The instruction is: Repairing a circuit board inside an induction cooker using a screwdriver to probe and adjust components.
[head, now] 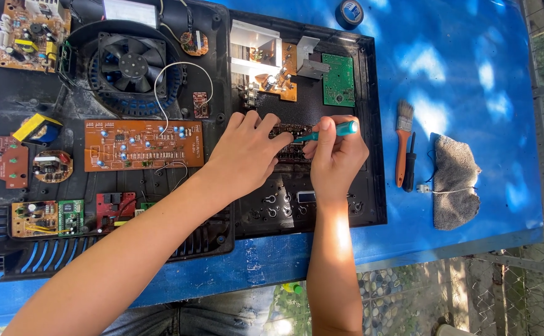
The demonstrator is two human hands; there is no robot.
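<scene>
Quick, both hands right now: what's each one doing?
Left hand: open, fingers pressing on the dark circuit board in the black panel.
Right hand: closed around a teal screwdriver, tip at that board.

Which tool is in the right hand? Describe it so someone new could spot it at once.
Start at the blue table and find the black panel lying open on it. Over its middle, the right hand pinches a slim teal-handled screwdriver, tip pointing left toward the left hand. It is the only teal tool; the brush beside the panel is orange-handled.
</scene>
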